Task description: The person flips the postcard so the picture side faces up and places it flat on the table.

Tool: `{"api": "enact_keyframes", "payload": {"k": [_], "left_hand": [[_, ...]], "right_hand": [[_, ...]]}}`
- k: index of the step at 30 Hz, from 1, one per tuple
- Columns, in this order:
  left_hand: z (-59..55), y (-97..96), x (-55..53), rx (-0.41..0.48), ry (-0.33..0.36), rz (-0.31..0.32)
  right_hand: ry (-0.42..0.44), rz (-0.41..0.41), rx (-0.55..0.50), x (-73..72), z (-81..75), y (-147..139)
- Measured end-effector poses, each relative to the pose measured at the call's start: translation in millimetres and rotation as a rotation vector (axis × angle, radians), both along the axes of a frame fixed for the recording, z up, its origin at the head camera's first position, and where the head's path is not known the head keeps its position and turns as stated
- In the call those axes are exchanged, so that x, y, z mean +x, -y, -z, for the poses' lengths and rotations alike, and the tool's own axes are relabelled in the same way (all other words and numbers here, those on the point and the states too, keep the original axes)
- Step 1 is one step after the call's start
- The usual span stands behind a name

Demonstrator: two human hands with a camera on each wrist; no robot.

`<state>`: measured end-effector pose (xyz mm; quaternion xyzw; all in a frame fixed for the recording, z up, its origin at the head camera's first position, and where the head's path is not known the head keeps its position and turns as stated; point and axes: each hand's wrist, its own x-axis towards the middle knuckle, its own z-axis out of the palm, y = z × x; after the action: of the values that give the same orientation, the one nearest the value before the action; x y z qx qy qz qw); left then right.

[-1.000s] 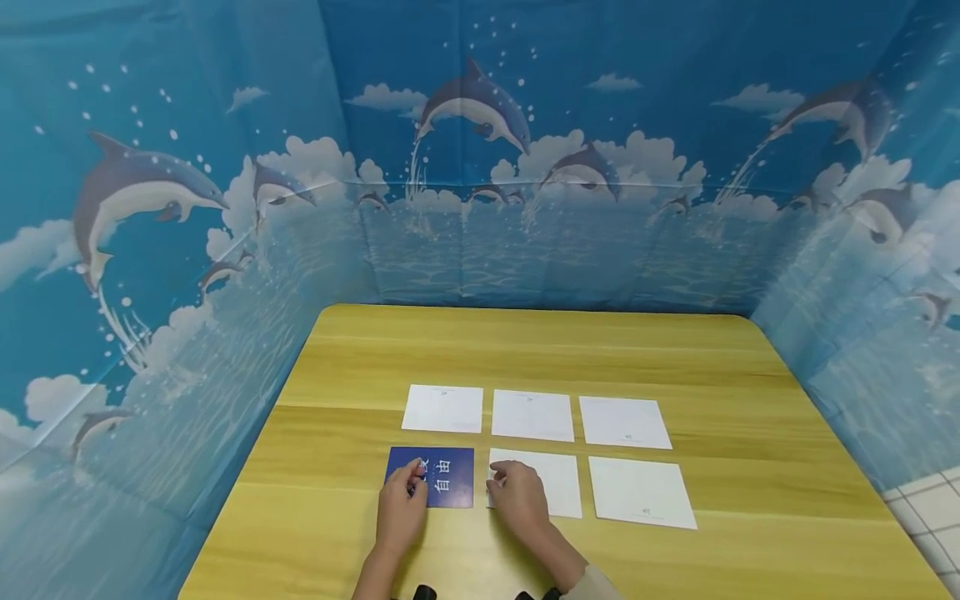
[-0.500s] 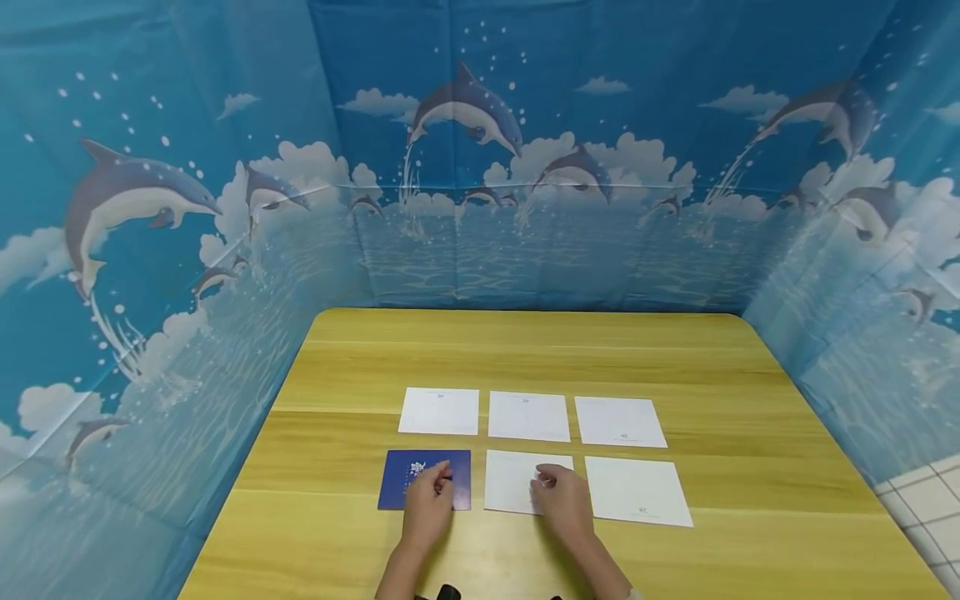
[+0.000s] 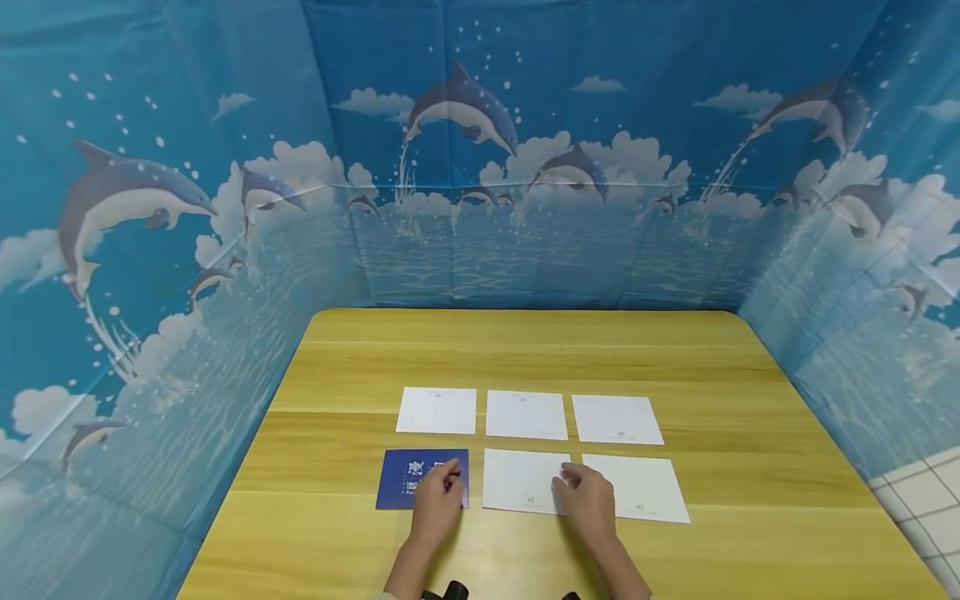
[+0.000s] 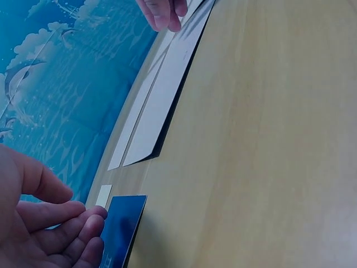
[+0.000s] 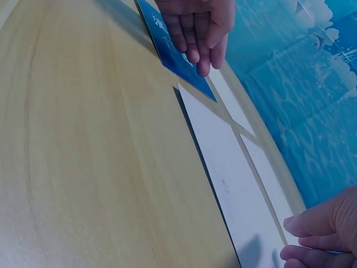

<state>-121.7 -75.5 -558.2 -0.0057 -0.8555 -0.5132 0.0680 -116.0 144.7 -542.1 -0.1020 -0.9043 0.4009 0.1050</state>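
Observation:
My left hand hovers over the right part of a blue card with white Chinese characters. In the left wrist view its fingers are loosely bent and hold nothing. Above the right edge of the front middle white card is my right hand, close to the front right white card. Its thumb and fingers are relaxed and apart in the right wrist view, with nothing between them. Part of the blue card's writing is hidden under the left hand.
Behind the front row lie three more white cards, at the left, middle and right. They rest on a yellow wood-grain table. A blue dolphin-print curtain surrounds its back and sides.
Both hands have moved right across the front row. The left went from the blue card's left part to its right part, the right from the middle card's left edge to its right edge.

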Motion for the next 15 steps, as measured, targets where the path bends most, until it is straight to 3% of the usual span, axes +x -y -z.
{"api": "enact_keyframes", "payload": {"k": [8,15], "left_hand": [[0.4,-4.6,-2.9,0.003,0.013,0.011],[1.4,-7.5,-5.0,0.002,-0.021,0.017]], "right_hand": [[0.010,0.027,0.006,-0.8,3.4,-6.1],[-0.004,0.042,-0.003,-1.1,5.8,-10.3]]}}
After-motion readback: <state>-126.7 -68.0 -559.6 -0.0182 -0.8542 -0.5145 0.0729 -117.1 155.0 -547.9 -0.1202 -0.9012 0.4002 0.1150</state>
